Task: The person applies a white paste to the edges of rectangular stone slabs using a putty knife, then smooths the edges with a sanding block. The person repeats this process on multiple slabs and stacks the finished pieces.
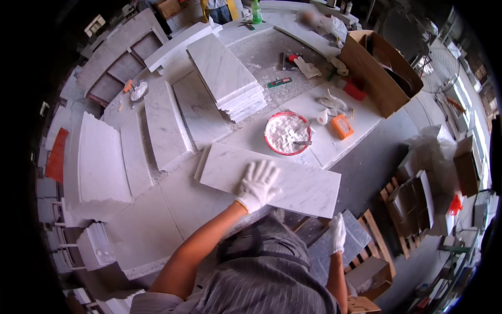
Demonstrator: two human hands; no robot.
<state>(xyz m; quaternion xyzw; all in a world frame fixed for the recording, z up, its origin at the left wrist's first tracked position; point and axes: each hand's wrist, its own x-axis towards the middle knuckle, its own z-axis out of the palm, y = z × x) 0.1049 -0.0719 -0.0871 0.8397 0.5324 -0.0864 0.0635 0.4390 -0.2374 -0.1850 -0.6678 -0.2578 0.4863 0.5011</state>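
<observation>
A pale grey-veined marble slab (308, 186) lies on the work table, its right end jutting past the table edge. My left hand (257, 184), in a white glove, rests flat on it with the fingers spread. Just below the slab's right corner is my right hand (338, 234), also gloved. Its fingers are closed together, and whatever is in them is too small to make out. Behind the slab stands a red-rimmed bowl (285, 125) of thick white paste, with a metal-bladed spatula (302, 143) sticking out of it.
A stack of slabs (225, 73) stands farther back, with more slabs (164, 123) at left. An orange box (342, 126), a green-handled cutter (280, 82) and a large carton (381, 73) sit on the table. Wooden pallets (377, 235) lie at right. Another person (222, 11) stands at the far side.
</observation>
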